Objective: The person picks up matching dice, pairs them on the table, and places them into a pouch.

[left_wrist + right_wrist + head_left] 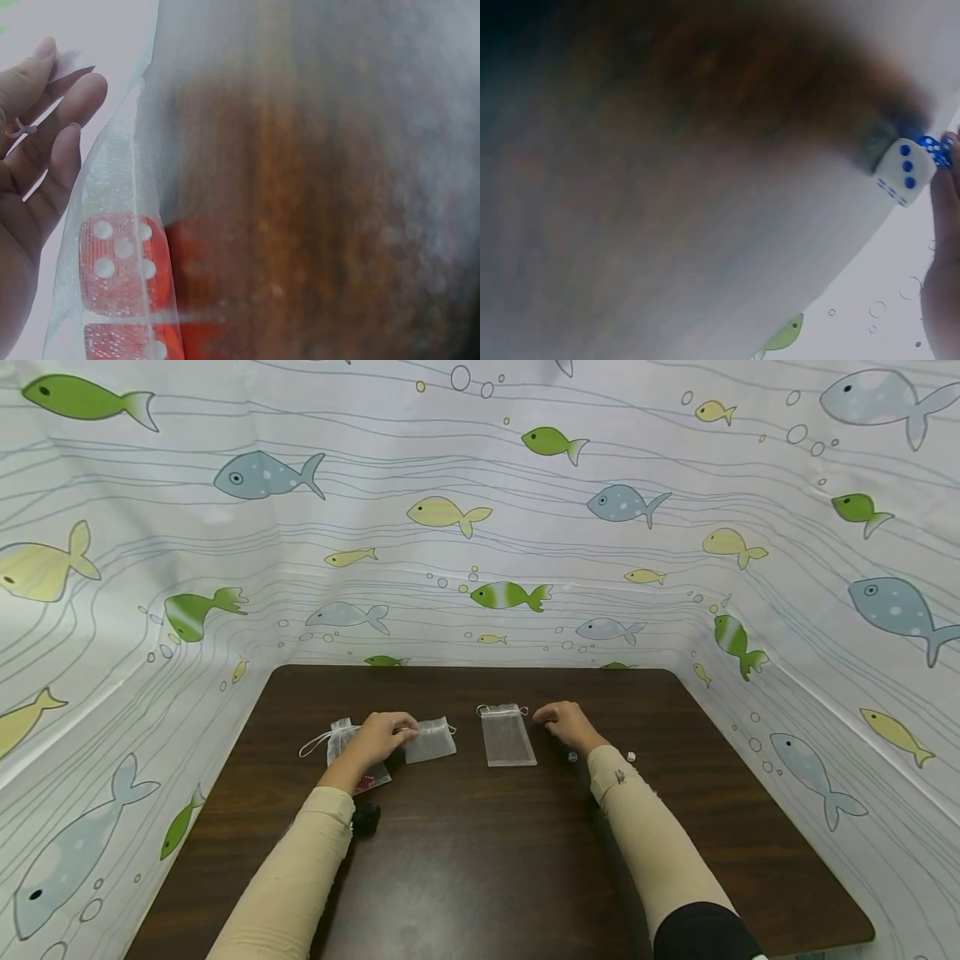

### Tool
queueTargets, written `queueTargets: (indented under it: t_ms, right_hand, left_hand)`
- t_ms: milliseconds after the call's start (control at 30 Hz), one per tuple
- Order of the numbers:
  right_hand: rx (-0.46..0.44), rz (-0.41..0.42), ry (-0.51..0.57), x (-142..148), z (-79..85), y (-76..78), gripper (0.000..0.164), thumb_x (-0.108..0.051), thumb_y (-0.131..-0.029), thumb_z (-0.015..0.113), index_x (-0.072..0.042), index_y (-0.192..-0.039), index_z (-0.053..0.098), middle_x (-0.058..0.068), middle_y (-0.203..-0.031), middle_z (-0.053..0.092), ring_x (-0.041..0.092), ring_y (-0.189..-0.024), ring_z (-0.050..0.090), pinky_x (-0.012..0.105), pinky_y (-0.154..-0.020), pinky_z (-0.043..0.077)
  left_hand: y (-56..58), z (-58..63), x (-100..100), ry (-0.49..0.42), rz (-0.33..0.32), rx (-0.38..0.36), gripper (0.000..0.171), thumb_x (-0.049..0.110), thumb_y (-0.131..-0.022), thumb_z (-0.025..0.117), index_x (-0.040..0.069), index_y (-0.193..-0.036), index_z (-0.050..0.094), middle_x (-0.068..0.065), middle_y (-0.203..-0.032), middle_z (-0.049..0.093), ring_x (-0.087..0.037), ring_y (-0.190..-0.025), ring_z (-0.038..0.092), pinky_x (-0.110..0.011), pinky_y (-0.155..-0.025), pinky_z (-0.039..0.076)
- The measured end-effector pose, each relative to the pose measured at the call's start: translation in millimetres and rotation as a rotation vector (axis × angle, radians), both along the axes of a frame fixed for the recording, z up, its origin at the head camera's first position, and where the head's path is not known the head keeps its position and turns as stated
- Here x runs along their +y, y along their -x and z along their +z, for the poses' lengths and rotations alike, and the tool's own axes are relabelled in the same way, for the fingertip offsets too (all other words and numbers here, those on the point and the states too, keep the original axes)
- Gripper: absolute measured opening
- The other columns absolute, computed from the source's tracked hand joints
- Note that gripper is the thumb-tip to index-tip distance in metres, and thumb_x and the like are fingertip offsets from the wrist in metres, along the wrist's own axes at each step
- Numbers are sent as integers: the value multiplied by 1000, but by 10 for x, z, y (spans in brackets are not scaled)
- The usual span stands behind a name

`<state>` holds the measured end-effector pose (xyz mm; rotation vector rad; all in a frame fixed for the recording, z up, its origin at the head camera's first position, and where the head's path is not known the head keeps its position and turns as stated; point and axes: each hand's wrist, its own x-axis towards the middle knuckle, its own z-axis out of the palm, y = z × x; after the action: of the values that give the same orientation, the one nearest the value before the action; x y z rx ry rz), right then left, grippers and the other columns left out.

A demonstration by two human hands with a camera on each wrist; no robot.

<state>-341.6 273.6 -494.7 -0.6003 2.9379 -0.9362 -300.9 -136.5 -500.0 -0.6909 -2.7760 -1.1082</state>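
Observation:
My left hand (382, 737) is at the left edge of a small white mesh pouch (431, 743), pinching it near the drawstring. A bit of white cord (26, 129) runs between the fingers in the left wrist view. Under the left wrist lies another mesh pouch (341, 737), with red dice (124, 262) inside. My right hand (567, 724) is low over the table, fingertips bent down. At those fingertips, in the right wrist view, is a blue die (934, 150) with white dots, held between the fingers. Close by sits a white die (905, 172) with blue dots.
A third mesh pouch (507, 737) lies flat between the hands. Another small die (631, 757) rests right of the right wrist. A black object (366, 818) shows beside the left forearm. Fish-printed sheeting (480, 552) walls the brown table (487, 860) at the back and sides.

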Motion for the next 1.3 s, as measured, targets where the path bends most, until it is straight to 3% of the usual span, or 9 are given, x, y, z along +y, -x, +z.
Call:
queueTargets:
  t_ms: [533,733,1000,1300]
  right_hand:
    - [36,-17,0,-151,306,31,28,10,-96,61,0,-121,72,16,-122,70,32,-116,66,43,-99,53]
    - [75,22,3,-264,420,59,29,9,-96,61,-1,-121,72,16,-122,70,31,-115,66,42,-98,53]
    - [82,80,6,-453,451,36,29,10,-96,60,0,-121,72,15,-120,71,31,-113,67,42,-94,55]
    - [107,146,-3,-820,531,3,29,10,-96,60,-2,-119,73,14,-119,72,28,-113,68,39,-95,54]
  left_hand:
    - [-36,56,17,8,2,-10,10,18,-98,70,13,-104,76,0,-92,75,-13,-75,66,-39,-72,56]
    - [-29,80,25,0,0,-2,9,16,-97,71,12,-103,76,0,-90,74,-13,-74,65,-38,-72,56]
    - [-37,115,30,10,-18,-1,10,16,-97,70,12,-104,76,-1,-88,74,-15,-74,65,-40,-72,56]
    - [-33,111,16,11,-21,11,9,17,-96,71,14,-103,76,2,-86,74,-13,-73,65,-39,-72,56]
